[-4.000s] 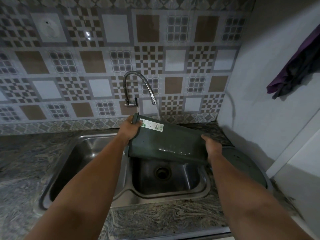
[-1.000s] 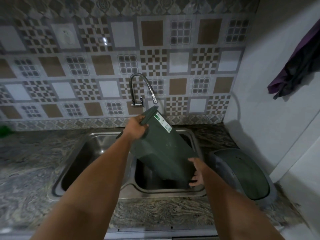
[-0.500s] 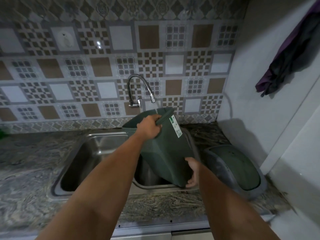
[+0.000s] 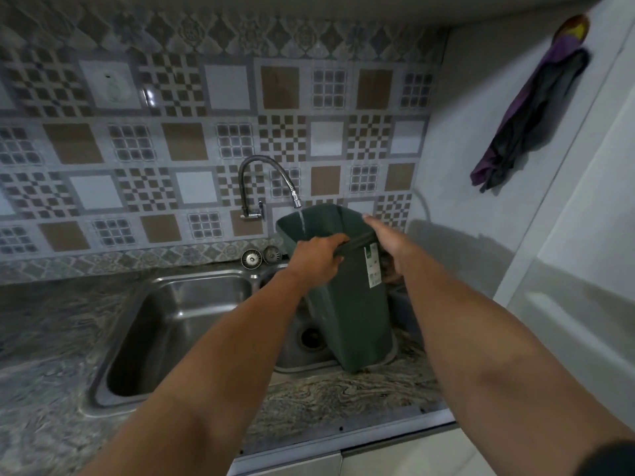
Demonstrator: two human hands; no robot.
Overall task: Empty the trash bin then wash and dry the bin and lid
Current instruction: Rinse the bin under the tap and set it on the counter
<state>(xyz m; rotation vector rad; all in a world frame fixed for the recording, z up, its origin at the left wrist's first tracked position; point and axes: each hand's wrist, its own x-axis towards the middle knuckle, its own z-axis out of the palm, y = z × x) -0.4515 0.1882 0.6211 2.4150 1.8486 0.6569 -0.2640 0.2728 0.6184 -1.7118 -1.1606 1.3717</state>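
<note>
— Where's the bin (image 4: 357, 314) right now?

— Upright in your grip, base down in the right basin of the sink (image 4: 192, 304), open mouth just under the faucet (image 4: 264, 187); a thin stream of water (image 4: 302, 223) runs inside, beyond your fingers.

— And your hands?

— Your left hand (image 4: 318, 257) is curled tight over the near rim. Your right hand (image 4: 386, 240) lies on the rim's right side, fingers extended; whether they clamp it, you cannot tell from here.

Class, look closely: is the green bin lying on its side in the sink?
No: the bin stands nearly upright, mouth up under the tap, catching the water.
</note>
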